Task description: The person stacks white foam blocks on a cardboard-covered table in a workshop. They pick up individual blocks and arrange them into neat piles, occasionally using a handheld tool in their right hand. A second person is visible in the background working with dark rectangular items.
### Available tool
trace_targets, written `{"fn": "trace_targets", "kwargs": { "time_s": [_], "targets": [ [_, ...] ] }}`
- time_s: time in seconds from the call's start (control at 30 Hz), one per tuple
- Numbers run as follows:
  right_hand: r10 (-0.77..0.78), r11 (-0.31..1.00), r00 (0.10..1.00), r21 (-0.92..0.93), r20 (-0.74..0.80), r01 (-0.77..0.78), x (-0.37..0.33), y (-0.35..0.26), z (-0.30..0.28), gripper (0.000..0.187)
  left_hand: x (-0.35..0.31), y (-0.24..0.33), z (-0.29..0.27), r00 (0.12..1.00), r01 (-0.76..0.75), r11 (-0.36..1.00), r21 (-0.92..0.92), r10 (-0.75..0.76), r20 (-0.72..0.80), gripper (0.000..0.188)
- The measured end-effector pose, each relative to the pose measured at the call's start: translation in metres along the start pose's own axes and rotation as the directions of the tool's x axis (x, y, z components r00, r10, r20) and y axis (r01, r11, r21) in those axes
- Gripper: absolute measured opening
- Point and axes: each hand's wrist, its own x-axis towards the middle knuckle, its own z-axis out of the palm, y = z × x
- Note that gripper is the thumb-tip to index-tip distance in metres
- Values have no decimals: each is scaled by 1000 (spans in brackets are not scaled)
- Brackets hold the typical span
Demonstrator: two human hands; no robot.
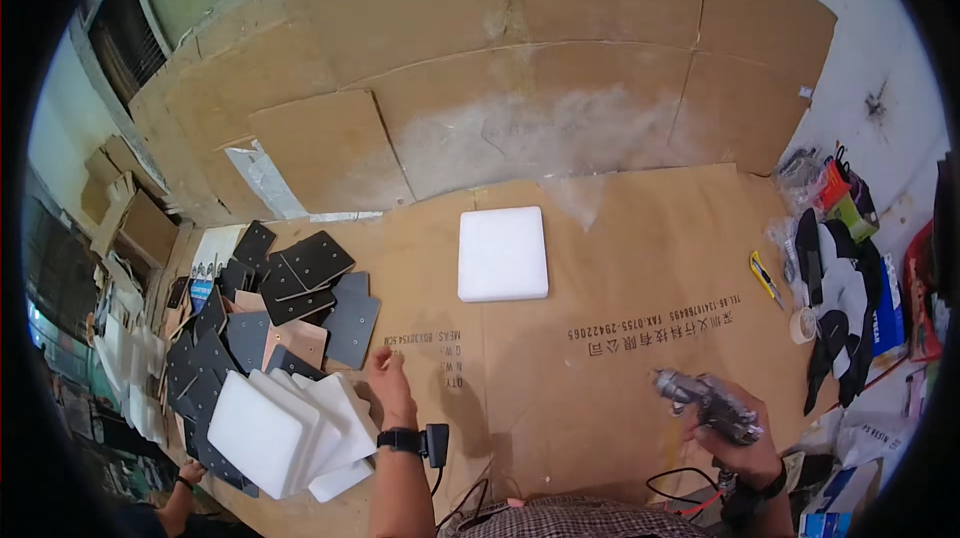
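My left hand (391, 387) is raised beside a pile of white foam pads (268, 428), its fingers loosely bent and apart, with nothing visible in them. In my right hand (745, 443) is a silver-grey spray gun (708, 404), its nozzle pointing left over the cardboard. One white square foam pad (503, 253) lies flat by itself near the middle of the cardboard-covered table (560, 388). Behind the pile, at the left, are many dark flat panels (303, 273) with small holes, overlapping each other.
Cardboard sheets (600, 8) stand as a back wall. At the right lie a yellow utility knife (766, 278), a tape roll (803, 325) and grey-black gloves (845, 298). A red hose (700, 504) and black cable run near my body. Another person's hand (191, 473) shows at lower left.
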Motion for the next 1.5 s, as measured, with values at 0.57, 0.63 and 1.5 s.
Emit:
{"fn": "trace_targets", "kwargs": {
  "time_s": [0.57, 0.63, 1.5],
  "targets": [
    [-57, 987, 967, 129, -250, 91, 41, -6, 11, 52, 89, -47, 157, 728, 614, 789, 0, -566, 386, 11],
    [-14, 992, 966, 120, -259, 47, 39, -2, 4, 51, 82, -35, 166, 707, 645, 763, 36, -614, 350, 12],
    [-53, 996, 986, 65, -161, 64, 55, 41, -23, 25, -117, 138, -216, 722, -467, 865, -186, 250, -645, 34]
  ]
}}
